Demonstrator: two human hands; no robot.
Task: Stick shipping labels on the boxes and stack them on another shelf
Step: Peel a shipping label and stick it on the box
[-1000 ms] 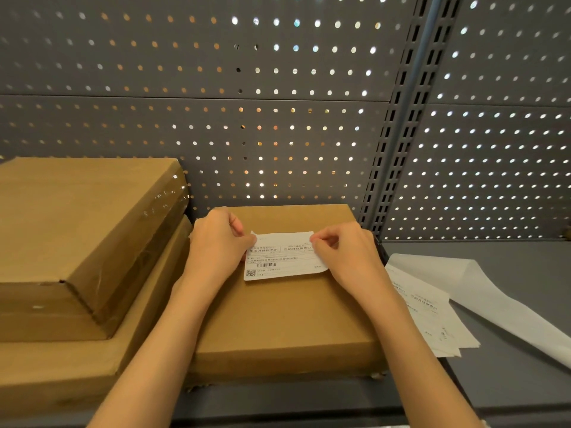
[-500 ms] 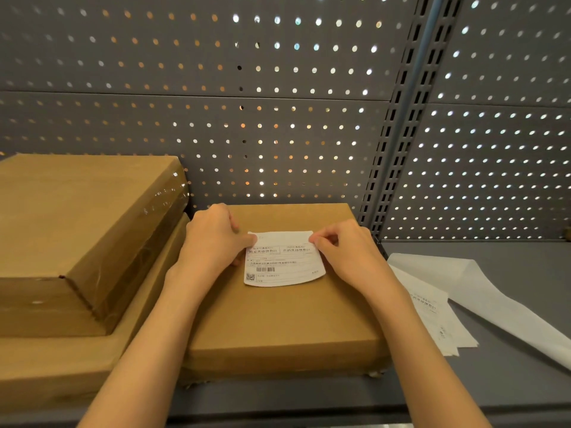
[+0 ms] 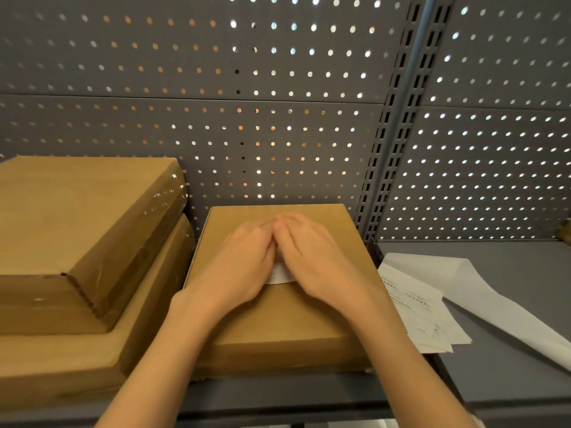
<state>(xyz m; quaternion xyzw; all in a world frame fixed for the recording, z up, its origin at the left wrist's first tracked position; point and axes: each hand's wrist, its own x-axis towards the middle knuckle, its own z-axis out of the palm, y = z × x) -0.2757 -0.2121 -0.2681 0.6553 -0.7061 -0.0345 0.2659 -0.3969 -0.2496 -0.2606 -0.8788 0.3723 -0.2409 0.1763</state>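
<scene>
Label (image 3: pixel 279 274) no longer pinched at corners: left hand (image 3: pixel 239 267) and right hand (image 3: pixel 315 264) now flat, fingers extended, pressing it onto box (image 3: pixel 278 319). Sticking nearly done; stacking pending.

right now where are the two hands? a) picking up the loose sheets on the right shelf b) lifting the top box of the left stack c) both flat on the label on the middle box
c: the left hand and right hand lie palm down, side by side, on the label atop the middle box.

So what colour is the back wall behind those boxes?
Grey metal back wall, dotted with rows of small round holes; seen in the head view.
</scene>
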